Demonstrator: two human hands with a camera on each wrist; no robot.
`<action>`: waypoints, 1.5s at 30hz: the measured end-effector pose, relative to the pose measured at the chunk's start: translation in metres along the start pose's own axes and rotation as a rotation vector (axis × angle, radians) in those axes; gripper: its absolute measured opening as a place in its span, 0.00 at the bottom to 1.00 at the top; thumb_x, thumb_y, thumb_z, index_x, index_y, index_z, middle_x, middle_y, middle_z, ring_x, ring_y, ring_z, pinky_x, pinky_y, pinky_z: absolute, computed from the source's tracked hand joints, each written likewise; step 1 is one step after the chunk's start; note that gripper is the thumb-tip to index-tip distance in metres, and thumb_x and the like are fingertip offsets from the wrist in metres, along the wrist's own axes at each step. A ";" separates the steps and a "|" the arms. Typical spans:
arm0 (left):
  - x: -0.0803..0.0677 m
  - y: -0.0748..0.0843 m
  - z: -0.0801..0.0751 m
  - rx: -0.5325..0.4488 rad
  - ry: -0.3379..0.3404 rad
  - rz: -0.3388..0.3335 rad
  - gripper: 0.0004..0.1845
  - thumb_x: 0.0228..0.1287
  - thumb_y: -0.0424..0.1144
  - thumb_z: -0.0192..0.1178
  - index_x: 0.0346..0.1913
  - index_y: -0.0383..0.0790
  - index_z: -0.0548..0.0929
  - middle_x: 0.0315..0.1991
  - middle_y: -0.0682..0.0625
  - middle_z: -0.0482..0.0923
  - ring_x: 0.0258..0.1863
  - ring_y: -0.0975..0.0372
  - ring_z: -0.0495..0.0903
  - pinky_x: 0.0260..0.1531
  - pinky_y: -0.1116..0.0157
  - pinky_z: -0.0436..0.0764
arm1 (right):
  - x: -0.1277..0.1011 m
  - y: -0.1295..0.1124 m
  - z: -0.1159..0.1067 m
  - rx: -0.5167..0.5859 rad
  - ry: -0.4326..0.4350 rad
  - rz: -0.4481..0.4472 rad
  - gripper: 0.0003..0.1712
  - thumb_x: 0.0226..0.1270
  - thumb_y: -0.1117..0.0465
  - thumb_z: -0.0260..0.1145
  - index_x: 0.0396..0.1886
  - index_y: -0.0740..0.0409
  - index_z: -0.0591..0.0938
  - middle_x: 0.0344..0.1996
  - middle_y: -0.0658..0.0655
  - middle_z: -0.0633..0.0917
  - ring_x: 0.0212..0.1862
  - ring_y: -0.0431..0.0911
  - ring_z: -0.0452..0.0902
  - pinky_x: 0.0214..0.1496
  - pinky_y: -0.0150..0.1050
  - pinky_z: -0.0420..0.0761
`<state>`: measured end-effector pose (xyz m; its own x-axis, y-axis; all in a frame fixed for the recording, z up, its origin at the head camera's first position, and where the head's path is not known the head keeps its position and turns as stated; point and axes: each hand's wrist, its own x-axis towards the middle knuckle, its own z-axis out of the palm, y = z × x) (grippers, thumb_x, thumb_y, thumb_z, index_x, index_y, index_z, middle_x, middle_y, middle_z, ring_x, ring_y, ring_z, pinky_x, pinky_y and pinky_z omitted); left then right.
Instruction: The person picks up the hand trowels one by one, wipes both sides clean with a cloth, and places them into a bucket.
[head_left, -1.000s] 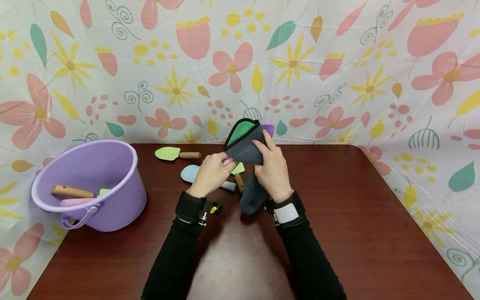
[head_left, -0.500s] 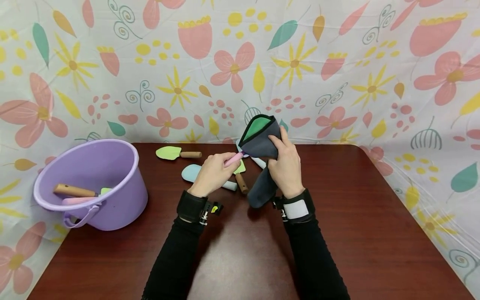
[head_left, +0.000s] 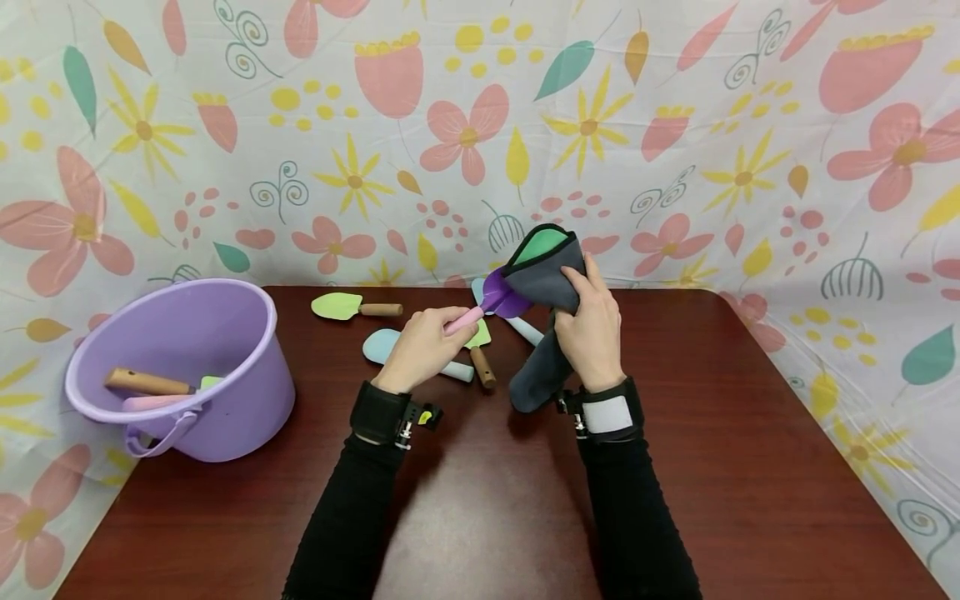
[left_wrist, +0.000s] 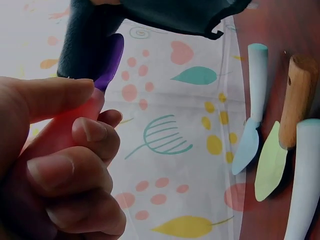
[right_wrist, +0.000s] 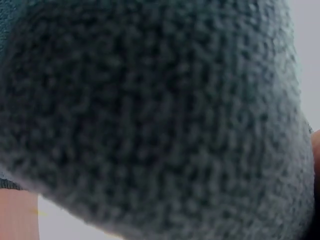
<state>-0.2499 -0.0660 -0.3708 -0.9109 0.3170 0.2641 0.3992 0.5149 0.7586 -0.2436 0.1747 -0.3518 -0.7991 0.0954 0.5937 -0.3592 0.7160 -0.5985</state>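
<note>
My left hand (head_left: 423,346) grips the pink handle (head_left: 462,319) of a toy trowel with a purple blade (head_left: 500,293) and holds it above the table. In the left wrist view the fingers (left_wrist: 75,175) curl round that handle, with the purple blade (left_wrist: 111,57) beyond them. My right hand (head_left: 592,329) holds a dark grey cloth (head_left: 547,279) with a green inner face, folded over the far side of the blade. The cloth's tail (head_left: 536,379) hangs down to the table. In the right wrist view the grey cloth (right_wrist: 150,115) fills the frame.
A purple bucket (head_left: 247,383) at the left holds a wooden-handled tool (head_left: 146,382) and a pink one. A green trowel (head_left: 347,307), a blue trowel (head_left: 380,344) and other small tools (head_left: 480,354) lie on the dark wooden table (head_left: 480,492). Floral cloth lines the back and sides.
Both hands moved to the right. The cloth slid off toward the right, and the purple blade, hidden under it before, now shows.
</note>
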 end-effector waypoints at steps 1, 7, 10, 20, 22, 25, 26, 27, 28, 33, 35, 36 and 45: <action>0.000 0.000 0.000 -0.004 -0.003 -0.001 0.17 0.70 0.51 0.59 0.56 0.49 0.83 0.26 0.53 0.77 0.16 0.61 0.68 0.19 0.64 0.64 | 0.000 0.001 -0.001 0.001 0.006 0.003 0.28 0.61 0.74 0.59 0.63 0.60 0.77 0.72 0.59 0.63 0.69 0.61 0.62 0.64 0.59 0.65; -0.001 0.001 -0.002 -0.012 0.001 0.015 0.16 0.70 0.49 0.59 0.56 0.48 0.83 0.30 0.52 0.80 0.18 0.60 0.71 0.21 0.63 0.67 | 0.001 -0.003 -0.008 0.021 0.037 -0.009 0.28 0.62 0.72 0.59 0.64 0.57 0.77 0.73 0.57 0.63 0.69 0.60 0.62 0.64 0.59 0.65; -0.001 0.003 -0.002 0.001 0.011 0.020 0.16 0.69 0.48 0.60 0.56 0.48 0.83 0.31 0.53 0.80 0.19 0.60 0.73 0.22 0.62 0.69 | 0.000 -0.008 -0.011 0.022 0.053 -0.029 0.29 0.63 0.72 0.59 0.64 0.54 0.78 0.73 0.57 0.63 0.69 0.59 0.62 0.63 0.59 0.65; -0.001 0.003 0.000 0.031 0.009 0.030 0.17 0.70 0.49 0.58 0.56 0.47 0.83 0.25 0.54 0.77 0.16 0.61 0.70 0.19 0.63 0.66 | -0.006 -0.031 -0.008 0.034 0.047 -0.137 0.31 0.58 0.76 0.58 0.61 0.54 0.80 0.70 0.57 0.67 0.69 0.55 0.64 0.61 0.57 0.69; -0.001 0.003 0.000 0.039 0.012 0.033 0.16 0.70 0.48 0.57 0.55 0.47 0.83 0.24 0.54 0.77 0.16 0.61 0.71 0.18 0.63 0.67 | -0.008 -0.034 -0.004 0.019 0.017 -0.153 0.31 0.57 0.77 0.59 0.61 0.55 0.81 0.70 0.57 0.68 0.68 0.56 0.65 0.60 0.58 0.70; -0.001 0.005 0.001 0.051 0.012 0.045 0.11 0.70 0.46 0.57 0.48 0.47 0.84 0.20 0.55 0.73 0.15 0.61 0.70 0.18 0.64 0.66 | -0.010 -0.038 0.004 -0.012 -0.054 -0.158 0.31 0.56 0.77 0.60 0.61 0.55 0.80 0.69 0.57 0.69 0.67 0.59 0.66 0.58 0.59 0.71; -0.001 0.005 0.002 0.059 0.010 0.047 0.09 0.70 0.46 0.56 0.42 0.46 0.84 0.17 0.55 0.70 0.14 0.61 0.68 0.18 0.64 0.65 | -0.011 -0.039 0.006 -0.020 -0.082 -0.159 0.30 0.57 0.76 0.60 0.61 0.55 0.80 0.69 0.58 0.69 0.66 0.60 0.67 0.58 0.59 0.71; -0.001 0.005 0.002 0.062 0.004 0.047 0.10 0.71 0.45 0.56 0.35 0.45 0.83 0.15 0.55 0.66 0.13 0.61 0.66 0.17 0.65 0.64 | -0.012 -0.040 0.009 -0.023 -0.114 -0.163 0.30 0.58 0.76 0.60 0.61 0.56 0.80 0.69 0.58 0.69 0.65 0.61 0.67 0.58 0.59 0.71; -0.001 0.005 0.003 0.066 0.001 0.047 0.13 0.71 0.45 0.56 0.28 0.45 0.80 0.14 0.55 0.63 0.12 0.62 0.65 0.17 0.65 0.63 | -0.014 -0.042 0.011 -0.022 -0.148 -0.165 0.30 0.58 0.77 0.60 0.62 0.56 0.80 0.69 0.58 0.69 0.65 0.61 0.67 0.58 0.58 0.71; -0.002 0.004 0.004 0.069 -0.013 0.037 0.25 0.71 0.43 0.57 0.14 0.47 0.62 0.10 0.55 0.56 0.09 0.62 0.60 0.14 0.66 0.59 | -0.017 -0.047 0.018 -0.042 -0.291 -0.185 0.34 0.55 0.80 0.58 0.63 0.58 0.78 0.70 0.60 0.67 0.67 0.59 0.66 0.58 0.54 0.72; -0.002 0.004 0.003 0.072 -0.016 0.033 0.26 0.71 0.42 0.57 0.14 0.47 0.61 0.10 0.55 0.55 0.08 0.62 0.59 0.14 0.66 0.59 | -0.017 -0.048 0.019 -0.070 -0.314 -0.179 0.36 0.53 0.80 0.56 0.64 0.58 0.78 0.70 0.60 0.67 0.67 0.59 0.66 0.55 0.53 0.75; -0.002 0.004 0.003 0.072 -0.016 0.034 0.26 0.71 0.42 0.57 0.14 0.47 0.61 0.10 0.55 0.55 0.09 0.61 0.59 0.14 0.66 0.58 | -0.017 -0.048 0.019 -0.084 -0.318 -0.172 0.36 0.52 0.80 0.56 0.64 0.58 0.78 0.70 0.59 0.67 0.67 0.59 0.66 0.53 0.53 0.75; 0.002 0.002 0.003 0.087 0.019 0.074 0.09 0.70 0.44 0.57 0.31 0.47 0.80 0.17 0.56 0.65 0.15 0.63 0.65 0.19 0.66 0.64 | -0.011 -0.034 0.008 -0.108 -0.251 -0.056 0.32 0.58 0.76 0.56 0.65 0.56 0.77 0.71 0.57 0.66 0.66 0.62 0.66 0.55 0.60 0.72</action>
<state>-0.2510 -0.0621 -0.3705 -0.8800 0.3421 0.3294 0.4724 0.5583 0.6820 -0.2268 0.1440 -0.3423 -0.8787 -0.1111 0.4642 -0.3633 0.7864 -0.4995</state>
